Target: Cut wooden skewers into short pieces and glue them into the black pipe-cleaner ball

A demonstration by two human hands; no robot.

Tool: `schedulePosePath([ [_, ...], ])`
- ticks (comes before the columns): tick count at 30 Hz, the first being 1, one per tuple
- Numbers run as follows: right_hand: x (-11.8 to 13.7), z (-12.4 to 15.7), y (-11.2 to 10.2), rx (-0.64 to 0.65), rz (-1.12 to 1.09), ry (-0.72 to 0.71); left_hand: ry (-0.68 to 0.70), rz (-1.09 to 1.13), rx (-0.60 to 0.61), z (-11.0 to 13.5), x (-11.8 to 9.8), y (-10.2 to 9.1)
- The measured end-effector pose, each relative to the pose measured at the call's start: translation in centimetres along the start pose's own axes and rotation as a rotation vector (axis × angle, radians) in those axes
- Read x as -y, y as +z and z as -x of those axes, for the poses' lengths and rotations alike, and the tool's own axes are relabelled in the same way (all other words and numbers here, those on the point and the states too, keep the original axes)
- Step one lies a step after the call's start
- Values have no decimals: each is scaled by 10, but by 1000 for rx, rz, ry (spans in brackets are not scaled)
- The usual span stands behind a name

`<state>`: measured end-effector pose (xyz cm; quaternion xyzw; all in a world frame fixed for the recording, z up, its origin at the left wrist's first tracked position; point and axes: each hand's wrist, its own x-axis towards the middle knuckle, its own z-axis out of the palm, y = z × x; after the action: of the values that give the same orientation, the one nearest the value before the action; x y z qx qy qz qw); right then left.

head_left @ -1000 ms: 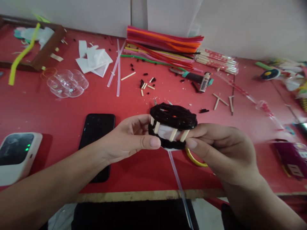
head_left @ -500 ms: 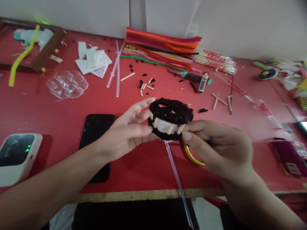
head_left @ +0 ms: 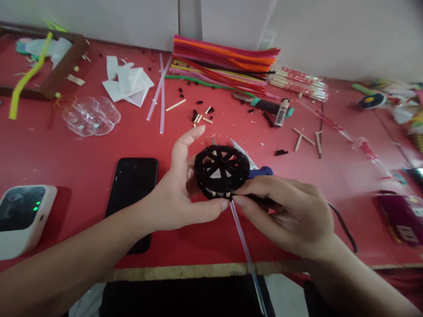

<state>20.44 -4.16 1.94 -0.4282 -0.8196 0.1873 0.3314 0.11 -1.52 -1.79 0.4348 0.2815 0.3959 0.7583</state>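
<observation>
Black spoked wheel (head_left: 221,171) is gripped btwn L hand (head_left: 178,193) thumb/fingers & R hand (head_left: 291,213) fingertips, spokes facing cam.

red table (head_left: 59,149) — phone (head_left: 132,193), pipe cleaners (head_left: 224,61), scraps.

Red worktable (head_left: 49,149) against a pale wall (head_left: 330,35).
The table in front of me had a red top that filled most of the frame from left to right. Its front edge (head_left: 185,269), low in the frame, showed bare pale wood. Across the top ran a plain whitish wall, split by a dark vertical seam (head_left: 179,22) a little left of centre. The light was soft and even, and shadows on the red top were faint. Below the edge, right of centre, a pale patch of floor (head_left: 284,293) showed.
</observation>
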Motion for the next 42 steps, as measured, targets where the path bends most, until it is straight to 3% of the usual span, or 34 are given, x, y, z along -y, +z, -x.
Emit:
schedulePosePath([
  [19,4,-1,8,-81,-33,49,24,4,-9,0,-4,3],
  [31,5,2,9,-101,-9,157,24,-18,-27,-1,-1,1],
  [37,-4,4,10,-213,-5,189,38,19,-6,-3,-2,1],
  [42,-18,0,7,-355,165,59,67,74,-38,-7,-1,1],
])
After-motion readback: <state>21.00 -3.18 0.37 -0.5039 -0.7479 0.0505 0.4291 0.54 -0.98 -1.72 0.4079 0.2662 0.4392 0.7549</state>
